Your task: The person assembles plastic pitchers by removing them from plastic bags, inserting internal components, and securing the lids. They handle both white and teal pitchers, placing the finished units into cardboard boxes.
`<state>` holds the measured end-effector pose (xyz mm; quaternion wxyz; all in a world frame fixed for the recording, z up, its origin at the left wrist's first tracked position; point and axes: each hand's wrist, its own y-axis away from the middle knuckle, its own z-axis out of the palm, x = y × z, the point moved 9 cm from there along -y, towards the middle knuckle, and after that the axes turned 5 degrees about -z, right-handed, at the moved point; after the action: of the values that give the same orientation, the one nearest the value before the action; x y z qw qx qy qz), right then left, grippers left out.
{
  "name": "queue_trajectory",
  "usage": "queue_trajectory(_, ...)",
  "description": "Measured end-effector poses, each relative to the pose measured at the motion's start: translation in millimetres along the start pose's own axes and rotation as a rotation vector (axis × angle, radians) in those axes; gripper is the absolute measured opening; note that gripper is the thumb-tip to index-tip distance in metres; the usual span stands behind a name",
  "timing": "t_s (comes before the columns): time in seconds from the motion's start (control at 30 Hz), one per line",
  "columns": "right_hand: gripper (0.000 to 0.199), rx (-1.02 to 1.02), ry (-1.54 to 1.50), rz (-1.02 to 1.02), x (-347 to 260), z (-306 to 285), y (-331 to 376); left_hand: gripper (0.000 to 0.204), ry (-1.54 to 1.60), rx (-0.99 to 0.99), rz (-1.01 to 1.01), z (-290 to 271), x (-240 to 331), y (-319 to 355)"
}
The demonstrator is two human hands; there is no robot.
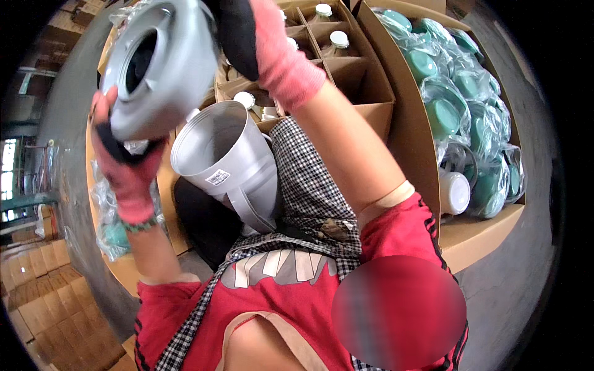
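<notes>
My left hand [133, 167], in a pink and black glove, grips a round grey plastic part [164, 102] with a wide hole in its face. The part is held up and tilted at the upper left. My right hand [247, 43], gloved alike, is at the top edge beside this part's right side; its fingertips are cut off and blurred. Below, a grey plastic jug [263, 164] leans in my lap, its open mouth facing up and left. It has a curved handle [247, 210] and a white label on its side.
Ahead stands a divided cardboard box [365, 80] holding several white-capped containers [338, 40]. To the right, a carton [405, 117] is filled with plastic-wrapped teal pieces [442, 117] and a white one. Another carton with wrapped pieces [111, 216] lies left. Stacked cartons [52, 284] stand farther left.
</notes>
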<state>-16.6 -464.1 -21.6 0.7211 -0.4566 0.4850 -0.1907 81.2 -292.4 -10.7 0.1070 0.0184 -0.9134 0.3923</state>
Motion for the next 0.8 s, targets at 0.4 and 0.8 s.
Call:
queue_trajectory(0.4,0.066,-0.535,0.031,0.517,45.5,62.0,69.9,0.040,0.773,0.074,-0.754,56.8,-60.2,30.1)
queue_trajectory(0.8,0.035,-0.783,0.613,0.680,188.5,47.8,158.1,0.056,1.597,0.873,-1.054,84.1,-228.4,169.6)
